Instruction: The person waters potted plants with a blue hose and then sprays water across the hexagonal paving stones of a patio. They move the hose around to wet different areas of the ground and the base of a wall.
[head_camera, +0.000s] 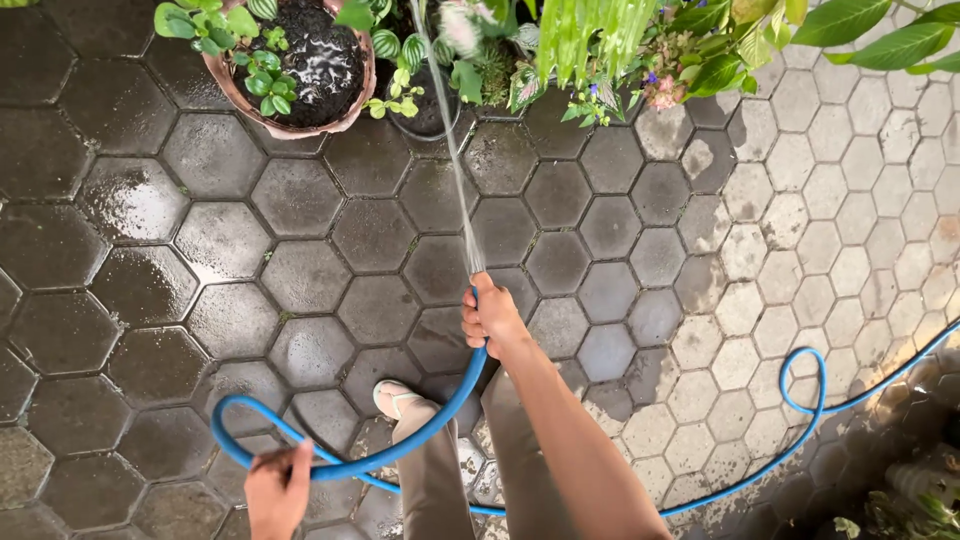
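A: Surface?
B: Hexagonal pavers (300, 240), outdoors. Dark and wet on the left and centre, pale and dry on the right.
A: Hands?
B: Right hand (490, 318) wrapped around the hose (440, 415) end, centre of view. Water jet (455, 150) shoots far, toward the pots. Left hand (278, 490), near left, fingers closed on a hose loop.
A: Hose route?
B: Blue, curves near the foot (395, 398), runs right, loops once, exits at the right edge.
A: Far side?
B: Clay pot (300, 70) of dark soil, far left; leafy plants (600, 40) beside it.
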